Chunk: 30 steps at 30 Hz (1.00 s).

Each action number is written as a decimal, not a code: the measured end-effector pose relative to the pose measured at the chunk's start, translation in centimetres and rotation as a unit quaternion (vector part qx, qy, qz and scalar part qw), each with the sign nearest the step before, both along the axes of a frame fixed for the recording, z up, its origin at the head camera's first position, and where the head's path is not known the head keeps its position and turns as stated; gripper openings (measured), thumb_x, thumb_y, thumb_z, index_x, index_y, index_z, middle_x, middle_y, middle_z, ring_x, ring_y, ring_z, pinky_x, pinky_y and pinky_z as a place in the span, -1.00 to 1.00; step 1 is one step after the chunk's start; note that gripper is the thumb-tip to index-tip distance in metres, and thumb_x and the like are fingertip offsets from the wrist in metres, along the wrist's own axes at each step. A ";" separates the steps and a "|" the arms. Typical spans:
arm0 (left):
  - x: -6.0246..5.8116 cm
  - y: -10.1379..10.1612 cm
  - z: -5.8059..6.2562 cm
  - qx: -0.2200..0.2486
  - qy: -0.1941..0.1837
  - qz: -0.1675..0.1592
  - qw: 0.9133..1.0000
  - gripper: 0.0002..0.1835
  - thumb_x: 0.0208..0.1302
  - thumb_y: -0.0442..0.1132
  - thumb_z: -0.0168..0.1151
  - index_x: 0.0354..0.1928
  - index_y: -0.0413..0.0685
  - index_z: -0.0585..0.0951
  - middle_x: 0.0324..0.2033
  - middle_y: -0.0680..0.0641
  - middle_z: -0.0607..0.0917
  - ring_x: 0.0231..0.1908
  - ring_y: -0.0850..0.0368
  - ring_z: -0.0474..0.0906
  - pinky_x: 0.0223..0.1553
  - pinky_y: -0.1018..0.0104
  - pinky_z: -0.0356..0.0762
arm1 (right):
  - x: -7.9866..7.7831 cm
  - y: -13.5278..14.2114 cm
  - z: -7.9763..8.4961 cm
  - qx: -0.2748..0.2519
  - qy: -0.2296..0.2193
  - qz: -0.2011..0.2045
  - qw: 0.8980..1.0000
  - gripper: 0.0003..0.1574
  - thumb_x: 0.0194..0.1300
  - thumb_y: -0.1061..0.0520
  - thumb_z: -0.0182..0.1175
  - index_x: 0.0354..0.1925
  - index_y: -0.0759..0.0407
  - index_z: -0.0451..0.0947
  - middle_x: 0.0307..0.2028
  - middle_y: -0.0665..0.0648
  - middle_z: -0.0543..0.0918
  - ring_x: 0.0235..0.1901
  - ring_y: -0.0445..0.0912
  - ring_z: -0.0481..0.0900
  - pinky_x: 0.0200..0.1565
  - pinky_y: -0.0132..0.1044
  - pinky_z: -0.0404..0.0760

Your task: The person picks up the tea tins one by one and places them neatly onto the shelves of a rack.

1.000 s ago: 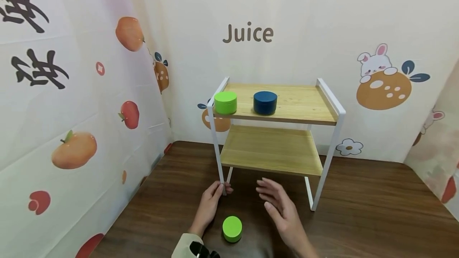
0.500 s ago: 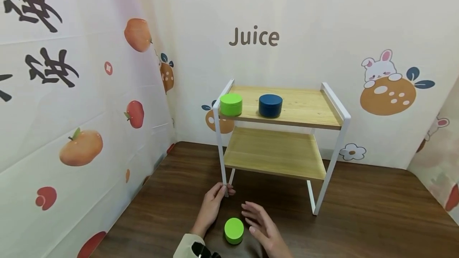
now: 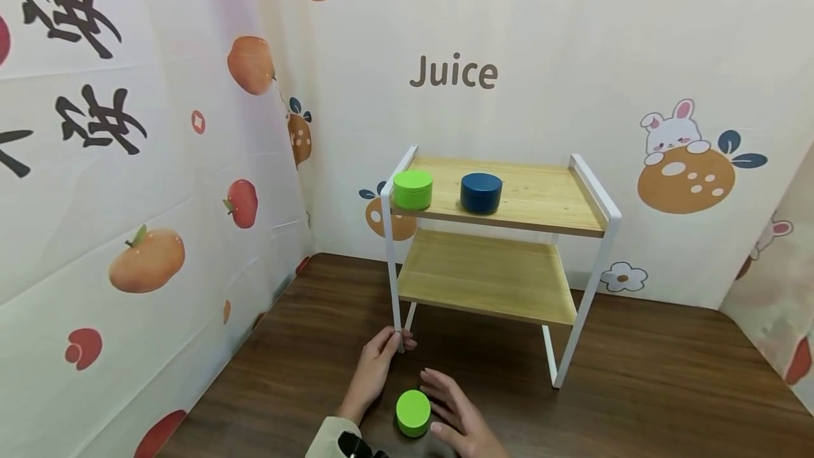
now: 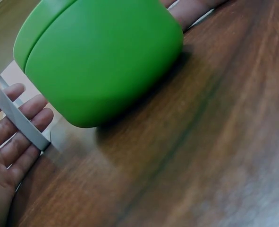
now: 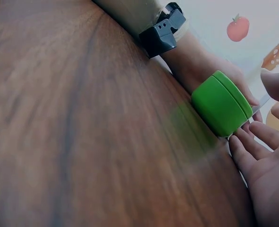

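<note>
My left hand [image 3: 372, 370] holds the lower front left leg of a two-tier shelf rack [image 3: 496, 218], thumb on one side and fingers behind. In the left wrist view the white leg [image 4: 23, 120] crosses those fingers. A round green lidded tin [image 3: 413, 413] stands upright on the table between my hands. My right hand [image 3: 459, 415] is just right of it, fingers extended and spread around its far side, thumb near its right side. The right wrist view shows these fingers [image 5: 252, 146] close beside the tin, not curled round it.
On the rack's upper wooden board sit another green tin [image 3: 413, 190] at the left and a dark blue tin [image 3: 481, 193] beside it. The lower board [image 3: 490, 274] is below. A printed cloth [image 3: 540, 90] hangs behind the brown table [image 3: 668, 387].
My right hand has moved left and down from in front of the rack to beside the green tin. My left hand stays on the leg. The head view has shifted slightly.
</note>
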State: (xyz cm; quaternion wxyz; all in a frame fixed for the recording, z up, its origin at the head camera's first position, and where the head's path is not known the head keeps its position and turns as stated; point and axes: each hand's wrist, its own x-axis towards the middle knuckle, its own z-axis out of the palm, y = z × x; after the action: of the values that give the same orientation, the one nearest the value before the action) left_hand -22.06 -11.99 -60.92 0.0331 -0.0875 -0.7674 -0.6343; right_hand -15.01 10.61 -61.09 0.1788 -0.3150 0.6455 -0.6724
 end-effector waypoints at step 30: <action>-0.1 0.1 -0.1 0.002 0.013 -0.002 1.000 -0.51 0.70 0.08 -0.05 0.16 -0.17 0.66 -0.04 -0.11 0.82 0.09 -0.02 0.72 0.25 0.33 0.50 | 0.3 -0.5 -0.4 0.099 0.110 -0.057 0.987 -0.08 0.58 -0.01 0.21 0.64 0.26 0.03 0.52 0.43 0.35 0.43 -0.19 0.45 0.34 -0.42 0.48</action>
State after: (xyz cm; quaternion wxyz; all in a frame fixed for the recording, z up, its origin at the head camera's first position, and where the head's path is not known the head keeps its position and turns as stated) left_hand -22.13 -11.93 -61.00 0.0419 -0.0975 -0.7655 -0.6347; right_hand -14.70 10.13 -61.52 0.0986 -0.3304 0.7416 -0.5754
